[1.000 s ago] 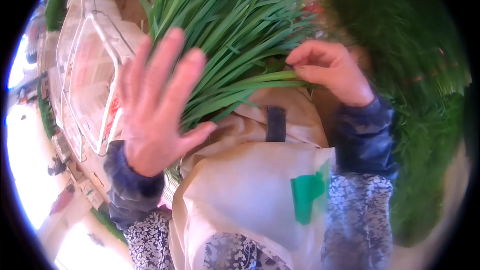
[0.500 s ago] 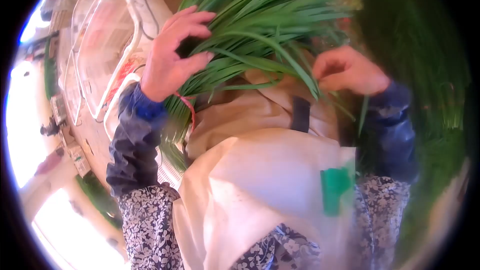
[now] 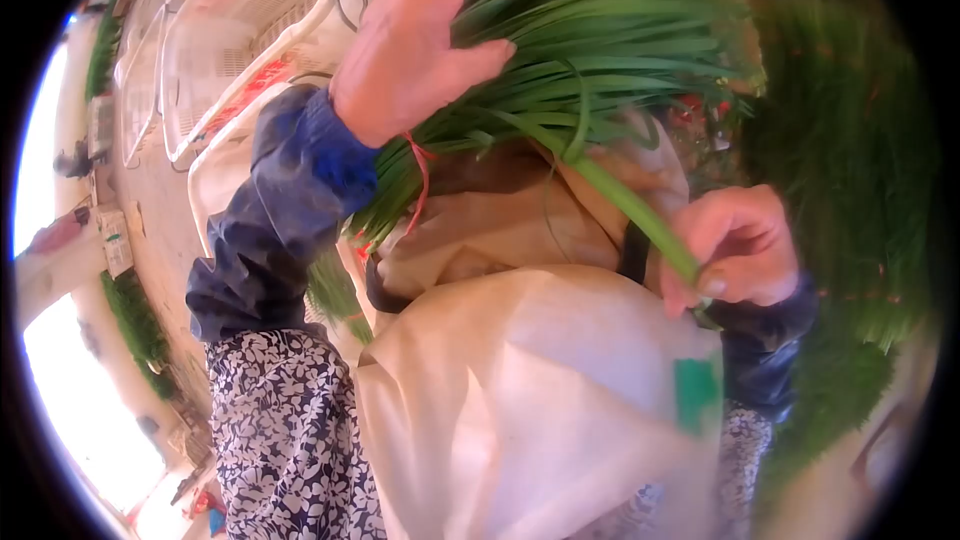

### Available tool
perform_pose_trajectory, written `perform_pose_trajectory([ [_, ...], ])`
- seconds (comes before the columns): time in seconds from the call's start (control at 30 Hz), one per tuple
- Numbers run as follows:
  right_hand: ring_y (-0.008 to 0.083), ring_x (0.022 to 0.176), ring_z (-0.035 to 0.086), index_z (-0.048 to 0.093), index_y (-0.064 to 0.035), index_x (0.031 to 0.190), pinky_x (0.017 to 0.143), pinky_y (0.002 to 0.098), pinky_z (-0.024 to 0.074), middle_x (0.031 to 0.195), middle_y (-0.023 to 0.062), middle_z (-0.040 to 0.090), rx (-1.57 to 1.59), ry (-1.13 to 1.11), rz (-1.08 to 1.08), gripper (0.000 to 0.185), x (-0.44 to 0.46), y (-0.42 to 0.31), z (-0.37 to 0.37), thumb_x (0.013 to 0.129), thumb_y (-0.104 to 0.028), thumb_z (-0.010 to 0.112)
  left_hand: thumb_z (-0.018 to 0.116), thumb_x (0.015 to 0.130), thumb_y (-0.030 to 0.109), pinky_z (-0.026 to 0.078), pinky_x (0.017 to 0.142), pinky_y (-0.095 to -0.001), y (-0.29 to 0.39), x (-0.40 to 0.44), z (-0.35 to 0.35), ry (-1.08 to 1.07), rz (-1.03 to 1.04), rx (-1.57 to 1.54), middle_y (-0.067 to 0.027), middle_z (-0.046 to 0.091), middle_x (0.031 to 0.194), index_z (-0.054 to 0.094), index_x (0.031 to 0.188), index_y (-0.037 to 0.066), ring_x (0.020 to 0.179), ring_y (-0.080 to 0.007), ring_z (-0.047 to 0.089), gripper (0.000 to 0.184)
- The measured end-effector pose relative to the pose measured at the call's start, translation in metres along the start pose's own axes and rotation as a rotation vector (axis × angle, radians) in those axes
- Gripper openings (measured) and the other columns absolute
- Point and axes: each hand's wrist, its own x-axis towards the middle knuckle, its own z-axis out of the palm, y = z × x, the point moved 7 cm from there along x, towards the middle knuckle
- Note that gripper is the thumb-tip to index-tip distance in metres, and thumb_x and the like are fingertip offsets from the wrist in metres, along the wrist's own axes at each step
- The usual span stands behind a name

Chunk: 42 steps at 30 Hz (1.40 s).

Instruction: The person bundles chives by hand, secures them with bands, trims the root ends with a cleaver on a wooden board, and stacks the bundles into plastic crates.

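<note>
A bunch of garlic chives with long flat green leaves lies across my lap, over the brown cloth. A red tie hangs by its left end. My left hand rests on the bunch with thumb and index finger spread apart; its other fingers are partly hidden. To the right of the bunch, my right hand is closed in a pinch on the tip of a chive leaf. That leaf is stretched from the bunch down toward me.
White plastic crates stand at the upper left. A large dark green heap of chives, with red ties among it, fills the right side. A cream apron with a green patch covers my front. Bright openings show at far left.
My right hand has moved down and right, and now draws a chive leaf taut toward me. My left hand has shifted up and right over the bunch. The camera view has also shifted.
</note>
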Motion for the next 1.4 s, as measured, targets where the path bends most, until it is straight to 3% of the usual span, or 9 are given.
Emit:
perform_pose_trajectory([
  [0.4,0.023,0.065,0.066,0.061,0.0087,0.097,0.058,0.0313,0.0537,0.079,0.0166,0.065,0.05,-0.02,-0.1,0.022,0.036,-0.028,0.026,0.089,-0.01,0.068,0.069,0.077,0.003,0.049,0.059,-0.0336,0.044,-0.032,0.004,-0.196,0.272,0.109,-0.0096,0.061,0.075,0.066,0.094,0.005,0.068,-0.0292,0.063,0.017],
  [0.57,0.0223,0.076,0.067,0.066,0.001,0.1,0.068,0.0332,0.0531,0.087,0.0109,0.068,-0.682,0.422,-0.02,0.018,0.07,0.0,-0.007,0.093,-0.016,0.064,0.068,0.079,0.008,0.05,0.057,-0.0368,0.022,-0.037,-0.019,-0.124,0.001,-0.18,-0.011,0.063,0.072,0.066,0.093,0.005,0.065,-0.0286,0.065,0.014],
  [0.63,0.0253,0.077,0.067,0.067,-0.0012,0.099,0.068,0.0355,0.0526,0.087,0.0115,0.067,-0.951,0.317,-0.255,0.018,0.092,0.006,0.005,0.09,-0.016,0.066,0.069,0.089,0.007,0.049,0.062,-0.0277,0.015,-0.041,-0.021,-0.231,-0.175,-0.206,-0.0051,0.066,0.079,0.066,0.097,-0.001,0.072,-0.0094,0.062,0.011],
  [0.67,0.0284,0.078,0.066,0.068,-0.0035,0.097,0.068,0.0379,0.0522,0.087,0.0122,0.067,-1.21,0.21,-0.495,0.018,0.096,0.005,0.024,0.086,-0.017,0.068,0.069,0.089,0.007,0.049,0.062,-0.0277,0.015,-0.042,-0.023,-0.225,-0.177,-0.2,-0.0051,0.066,0.079,0.066,0.097,-0.001,0.072,-0.0094,0.062,0.011],
  [0.83,0.0344,0.08,0.063,0.067,-0.0074,0.088,0.066,0.0448,0.0502,0.083,0.0113,0.062,-1.365,0.212,-0.497,0.015,0.119,0.022,0.043,0.079,-0.018,0.073,0.069,0.089,0.002,0.049,0.065,-0.0259,0.04,-0.043,-0.04,-0.064,0.017,-0.202,-0.0047,0.066,0.078,0.066,0.093,-0.001,0.071,-0.011,0.061,0.006],
  [0.97,0.0331,0.079,0.064,0.065,-0.0075,0.088,0.066,0.0436,0.0511,0.085,0.0102,0.062,-1.427,0.26,-0.555,0.012,0.122,0.023,0.048,0.079,-0.014,0.071,0.084,0.073,0.025,0.048,0.093,-0.0384,0.009,-0.059,-0.047,-0.081,-0.053,-0.048,-0.0138,0.063,0.121,0.055,0.133,0.005,0.109,-0.0248,0.062,0.07],
  [1.0,0.0329,0.078,0.064,0.065,-0.0077,0.088,0.065,0.0431,0.0514,0.085,0.01,0.062,-1.413,0.264,-0.606,0.012,0.12,0.022,0.05,0.079,-0.013,0.07,0.086,0.063,0.032,0.041,0.105,-0.0446,-0.004,-0.069,-0.042,-0.199,-0.018,0.171,-0.018,0.052,0.139,0.036,0.149,0.007,0.127,-0.0337,0.052,0.104],
  [1.1,0.0315,0.076,0.064,0.063,-0.0073,0.09,0.062,0.0416,0.0519,0.086,0.0094,0.062,-1.476,0.243,-0.677,0.013,0.12,0.021,0.065,0.079,-0.01,0.068,0.085,0.059,0.038,0.047,0.091,-0.0473,-0.034,-0.095,-0.018,-0.302,-0.233,0.181,-0.0191,0.056,0.126,0.036,0.148,0.008,0.11,-0.041,0.058,0.105],
  [1.4,0.0286,0.08,0.065,0.061,-0.0042,0.09,0.068,0.0363,0.0544,0.091,0.0118,0.061,-1.506,-0.264,-0.642,0.018,0.092,0.056,0.13,0.074,-0.006,0.068,0.079,0.065,0.035,0.046,0.079,-0.0478,-0.024,-0.094,-0.01,-0.237,-0.081,0.196,-0.0199,0.055,0.108,0.032,0.15,0.006,0.093,-0.0408,0.058,0.101],
])
